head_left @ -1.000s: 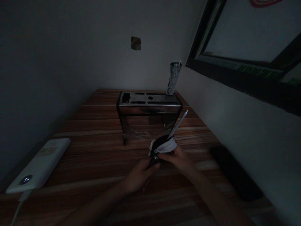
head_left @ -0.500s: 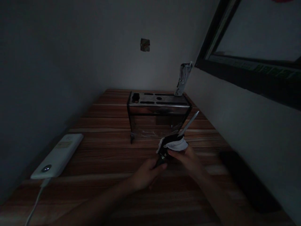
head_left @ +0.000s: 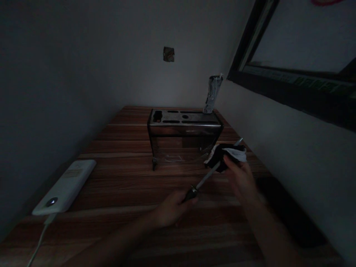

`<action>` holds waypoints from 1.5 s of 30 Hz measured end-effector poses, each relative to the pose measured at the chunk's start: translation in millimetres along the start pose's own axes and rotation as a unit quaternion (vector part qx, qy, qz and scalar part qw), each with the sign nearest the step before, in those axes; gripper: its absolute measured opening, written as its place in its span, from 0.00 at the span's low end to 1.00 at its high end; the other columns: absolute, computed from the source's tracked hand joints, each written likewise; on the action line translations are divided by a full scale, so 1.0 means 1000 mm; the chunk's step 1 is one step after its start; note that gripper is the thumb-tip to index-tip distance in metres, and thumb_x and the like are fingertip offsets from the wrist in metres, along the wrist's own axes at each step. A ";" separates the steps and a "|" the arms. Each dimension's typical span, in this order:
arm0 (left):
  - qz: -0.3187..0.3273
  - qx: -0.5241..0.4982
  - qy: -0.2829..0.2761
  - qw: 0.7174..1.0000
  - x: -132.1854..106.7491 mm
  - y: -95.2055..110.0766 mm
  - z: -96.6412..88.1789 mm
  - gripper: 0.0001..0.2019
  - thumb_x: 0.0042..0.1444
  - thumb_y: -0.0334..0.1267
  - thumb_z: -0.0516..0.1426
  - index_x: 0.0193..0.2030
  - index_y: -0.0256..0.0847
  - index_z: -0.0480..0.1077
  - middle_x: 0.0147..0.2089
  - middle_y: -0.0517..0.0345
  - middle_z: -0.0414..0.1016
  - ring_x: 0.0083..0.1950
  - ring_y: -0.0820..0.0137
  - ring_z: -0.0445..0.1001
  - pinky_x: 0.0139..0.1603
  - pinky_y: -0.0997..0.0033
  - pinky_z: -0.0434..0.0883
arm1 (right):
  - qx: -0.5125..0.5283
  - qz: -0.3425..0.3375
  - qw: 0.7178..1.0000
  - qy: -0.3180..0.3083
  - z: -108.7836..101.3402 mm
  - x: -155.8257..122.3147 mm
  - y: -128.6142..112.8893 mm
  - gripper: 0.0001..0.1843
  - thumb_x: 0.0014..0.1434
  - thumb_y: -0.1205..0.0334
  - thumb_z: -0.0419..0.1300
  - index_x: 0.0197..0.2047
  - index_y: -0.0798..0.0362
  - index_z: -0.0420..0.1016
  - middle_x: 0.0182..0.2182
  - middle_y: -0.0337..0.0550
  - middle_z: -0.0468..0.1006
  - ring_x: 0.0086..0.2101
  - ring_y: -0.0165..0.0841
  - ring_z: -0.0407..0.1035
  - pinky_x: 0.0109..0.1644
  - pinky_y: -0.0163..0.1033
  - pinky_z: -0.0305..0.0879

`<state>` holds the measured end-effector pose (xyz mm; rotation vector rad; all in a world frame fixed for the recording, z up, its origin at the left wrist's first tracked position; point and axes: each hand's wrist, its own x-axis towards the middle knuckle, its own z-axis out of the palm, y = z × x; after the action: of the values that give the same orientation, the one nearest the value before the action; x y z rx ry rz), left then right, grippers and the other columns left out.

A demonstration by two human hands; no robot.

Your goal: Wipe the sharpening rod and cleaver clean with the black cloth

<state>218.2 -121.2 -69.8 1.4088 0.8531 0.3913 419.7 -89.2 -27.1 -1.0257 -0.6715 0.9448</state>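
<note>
My left hand (head_left: 176, 205) is closed around the dark handle of a sharpening steel (head_left: 207, 177), whose thin grey rod slants up to the right. Near the rod's far end, my right hand (head_left: 240, 174) pinches a black and white cloth (head_left: 222, 154) wrapped round it. The rod's tip pokes out beyond the cloth. Just behind my hands stands a knife block (head_left: 186, 129) with a slotted metal top and clear sides. A wrapped handle (head_left: 213, 94) sticks up from its right end.
A white power bank (head_left: 66, 185) with a cable (head_left: 39, 243) lies at the left on the wood-grain table (head_left: 119, 181). On the right, by the wall, is a long dark object (head_left: 289, 211). A dark frame (head_left: 278, 83) runs along the right wall above.
My right hand and the cloth have slid up and right along the rod, away from the handle, baring its lower part. My left hand keeps hold of the handle. The view has shifted slightly.
</note>
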 end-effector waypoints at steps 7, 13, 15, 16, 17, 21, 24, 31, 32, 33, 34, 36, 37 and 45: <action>0.061 0.130 -0.007 0.990 -0.001 0.004 -0.004 0.13 0.57 0.44 0.49 0.31 0.37 0.64 0.25 0.65 0.59 0.29 0.76 0.60 0.29 0.79 0.59 | 0.063 -0.106 0.991 0.043 -0.012 0.018 -0.015 0.12 0.43 0.63 0.67 0.34 0.50 0.75 0.37 0.37 0.78 0.41 0.33 0.71 0.48 0.43 0.67; 0.055 0.148 -0.021 0.987 -0.001 0.007 -0.004 0.11 0.57 0.43 0.48 0.31 0.37 0.63 0.25 0.65 0.58 0.28 0.76 0.60 0.28 0.79 0.58 | 0.078 -0.130 0.986 0.064 -0.018 0.024 -0.019 0.09 0.45 0.63 0.66 0.33 0.51 0.74 0.35 0.35 0.78 0.41 0.30 0.71 0.47 0.40 0.67; 0.058 0.148 -0.021 0.987 -0.001 0.008 -0.004 0.11 0.57 0.43 0.48 0.30 0.37 0.62 0.25 0.65 0.58 0.28 0.76 0.60 0.28 0.79 0.58 | 0.078 -0.116 0.989 0.058 -0.019 0.024 -0.018 0.09 0.46 0.62 0.66 0.34 0.51 0.74 0.35 0.35 0.78 0.41 0.30 0.71 0.46 0.39 0.68; 0.058 0.147 -0.022 0.987 -0.002 0.008 -0.004 0.11 0.57 0.43 0.48 0.30 0.37 0.62 0.24 0.66 0.58 0.27 0.76 0.60 0.27 0.79 0.58 | 0.078 -0.107 0.990 0.055 -0.019 0.025 -0.017 0.09 0.46 0.62 0.66 0.34 0.51 0.74 0.35 0.35 0.78 0.41 0.30 0.71 0.46 0.39 0.67; 0.055 0.142 -0.023 0.988 -0.002 0.009 -0.003 0.11 0.58 0.43 0.48 0.30 0.38 0.62 0.23 0.66 0.58 0.26 0.77 0.60 0.26 0.79 0.58 | 0.079 -0.102 0.990 0.052 -0.018 0.024 -0.017 0.09 0.46 0.62 0.66 0.33 0.50 0.74 0.36 0.35 0.78 0.41 0.30 0.71 0.46 0.39 0.67; 0.024 0.106 -0.019 0.994 -0.004 0.008 -0.002 0.12 0.58 0.45 0.48 0.31 0.38 0.61 0.18 0.69 0.58 0.20 0.78 0.58 0.21 0.80 0.55 | 0.067 -0.093 0.993 0.039 -0.015 0.022 -0.015 0.10 0.44 0.61 0.67 0.32 0.50 0.74 0.37 0.36 0.78 0.43 0.32 0.70 0.47 0.42 0.67; 0.004 0.074 -0.010 0.997 -0.003 0.004 0.000 0.14 0.57 0.47 0.48 0.29 0.38 0.60 0.15 0.70 0.56 0.16 0.80 0.56 0.18 0.80 0.53 | 0.038 -0.058 0.997 0.031 -0.010 0.017 -0.008 0.12 0.42 0.60 0.68 0.32 0.50 0.75 0.37 0.37 0.78 0.41 0.34 0.71 0.46 0.43 0.67; -0.006 -0.034 -0.006 0.999 0.001 -0.001 -0.001 0.20 0.54 0.56 0.49 0.25 0.39 0.57 0.12 0.72 0.54 0.11 0.81 0.53 0.10 0.83 0.50 | -0.070 0.041 0.993 -0.083 0.004 -0.009 0.018 0.17 0.37 0.60 0.70 0.34 0.49 0.76 0.34 0.37 0.80 0.38 0.34 0.72 0.48 0.42 0.66; -0.008 -0.041 -0.001 0.999 0.001 0.000 -0.001 0.21 0.53 0.57 0.49 0.24 0.40 0.57 0.11 0.72 0.54 0.10 0.81 0.53 0.09 0.83 0.49 | -0.088 0.051 0.988 -0.116 0.007 -0.014 0.021 0.17 0.38 0.60 0.70 0.34 0.49 0.76 0.34 0.37 0.80 0.38 0.34 0.72 0.48 0.42 0.66; -0.011 -0.050 0.005 0.999 0.001 0.000 -0.002 0.21 0.53 0.57 0.49 0.24 0.40 0.57 0.11 0.72 0.54 0.10 0.81 0.53 0.09 0.83 0.49 | -0.105 0.065 0.981 -0.152 0.009 -0.019 0.023 0.17 0.38 0.60 0.70 0.35 0.49 0.76 0.34 0.37 0.80 0.38 0.35 0.72 0.48 0.42 0.66; -0.013 -0.059 0.009 0.998 0.001 0.001 -0.002 0.21 0.52 0.58 0.50 0.24 0.40 0.57 0.11 0.72 0.54 0.10 0.81 0.53 0.08 0.83 0.49 | -0.119 0.079 0.972 -0.186 0.011 -0.023 0.025 0.17 0.38 0.61 0.70 0.35 0.49 0.76 0.34 0.37 0.80 0.38 0.35 0.73 0.47 0.42 0.66; -0.014 -0.078 0.015 0.997 0.001 0.000 -0.002 0.21 0.51 0.58 0.50 0.25 0.40 0.57 0.11 0.73 0.55 0.10 0.81 0.52 0.08 0.84 0.50 | -0.137 0.106 0.957 -0.234 0.014 -0.031 0.028 0.17 0.38 0.61 0.70 0.35 0.50 0.76 0.33 0.38 0.80 0.37 0.35 0.73 0.46 0.42 0.67; -0.013 -0.084 0.017 0.996 0.002 0.000 -0.002 0.21 0.51 0.58 0.51 0.26 0.40 0.58 0.11 0.73 0.55 0.09 0.81 0.52 0.07 0.84 0.50 | -0.143 0.116 0.952 -0.244 0.015 -0.033 0.029 0.17 0.38 0.61 0.70 0.34 0.50 0.75 0.33 0.38 0.80 0.37 0.36 0.73 0.46 0.42 0.67; 0.004 -0.083 0.008 0.997 0.003 0.000 -0.002 0.21 0.52 0.56 0.50 0.23 0.39 0.57 0.10 0.72 0.54 0.09 0.81 0.51 0.08 0.83 0.49 | -0.149 0.117 0.947 -0.260 0.012 -0.033 0.031 0.17 0.38 0.62 0.70 0.34 0.51 0.75 0.33 0.39 0.81 0.36 0.36 0.74 0.45 0.42 0.68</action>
<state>218.7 -118.3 -70.6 1.2576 0.8097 0.4696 384.5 -106.8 -52.7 -1.1452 -1.1773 1.3741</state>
